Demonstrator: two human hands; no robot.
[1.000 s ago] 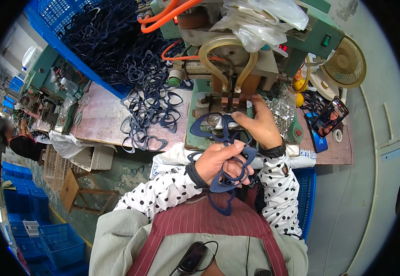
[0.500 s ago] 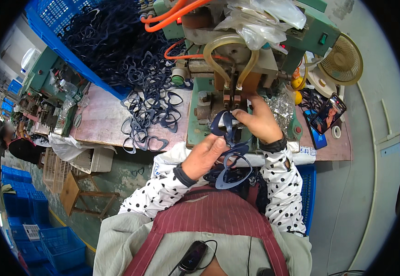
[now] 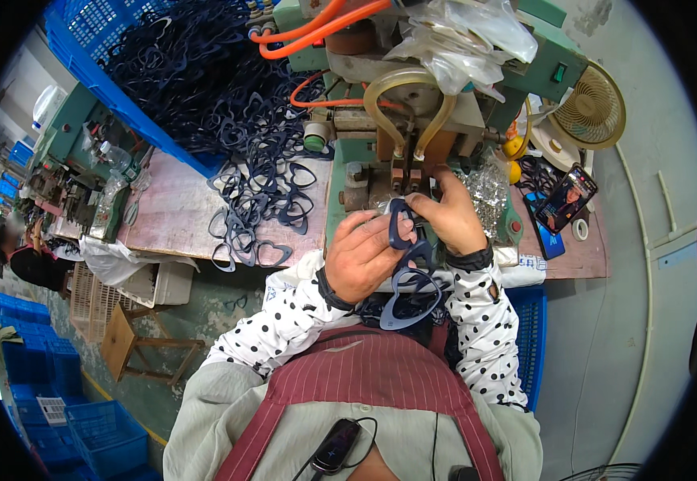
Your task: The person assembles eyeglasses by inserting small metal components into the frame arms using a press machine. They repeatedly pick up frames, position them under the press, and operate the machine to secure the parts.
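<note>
Pinkish, worn tabletop running across a busy workshop, a blue plastic lattice crate heaped with dark frames at the left, a beige round fan over at the right. And here, at the green-and-steel press machine, both hands are in close!

The left hand has its fingers bunched together around a dark blue plastic spectacle frame with heart-shaped rims, fingertips showing through the opening; its thumb is out of sight. That frame sits right in front of the machine's clamp. The right hand makes a wide C, thumb by the frame's upper end, forefinger up beside the clamp; whether those tips pinch anything, I can't tell. Just below hangs a paler-lit blue heart-shaped rim, perhaps part of the same piece.

How does it handle? Feather-light, I'd judge, smooth and a little slick, stiff with some spring. Those slim rims look the weak spot, liable to bend or crack. Best grip: the broad outer corner or the bridge.
</note>
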